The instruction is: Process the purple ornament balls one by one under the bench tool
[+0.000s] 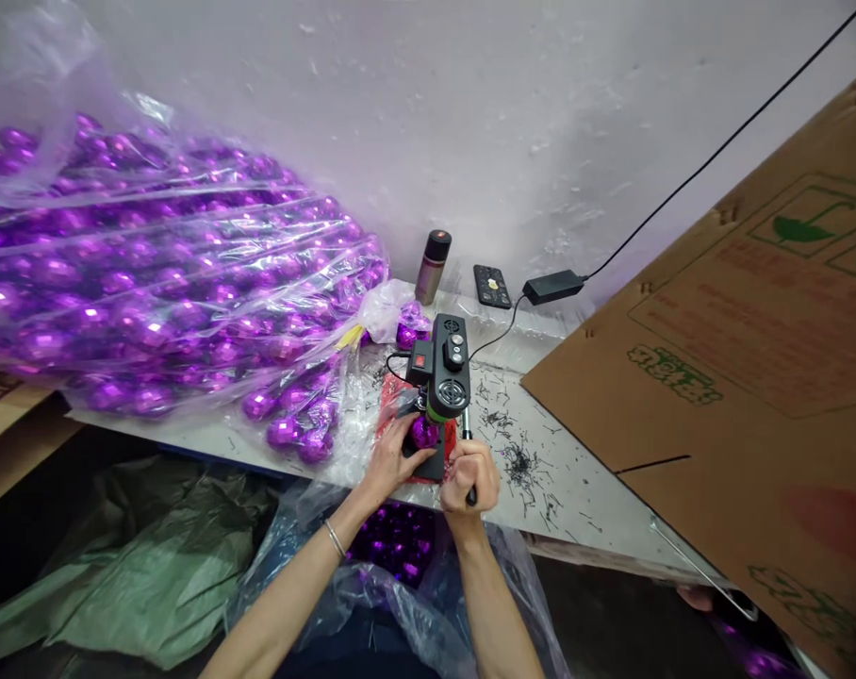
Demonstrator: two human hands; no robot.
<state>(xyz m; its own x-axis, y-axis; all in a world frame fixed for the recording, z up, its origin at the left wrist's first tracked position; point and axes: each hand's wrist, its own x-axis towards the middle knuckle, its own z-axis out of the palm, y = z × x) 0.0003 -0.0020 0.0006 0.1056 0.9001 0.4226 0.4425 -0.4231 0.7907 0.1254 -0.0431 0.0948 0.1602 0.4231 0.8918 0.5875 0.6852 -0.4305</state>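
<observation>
A small black bench press machine (452,368) with round vents and a red switch stands on the worktop. Under its head sits a shiny purple ball (424,431), partly covered by the machine. My left hand (391,459), with a bracelet on the wrist, has its fingers closed round the ball's near left side. On the machine's right, my right hand (471,479) is wrapped round the lever handle (471,496), whose metal rod rises above the fist. Something red lies beneath the machine's base. An open plastic bag with more purple balls (396,544) is below my forearms.
A large clear bag of purple balls (188,273) fills the left. Behind the machine are a bottle (434,267), a phone (492,286) and a power adapter (553,287) with its cable. Black scraps (519,462) litter the worktop; a cardboard box (739,368) leans at right.
</observation>
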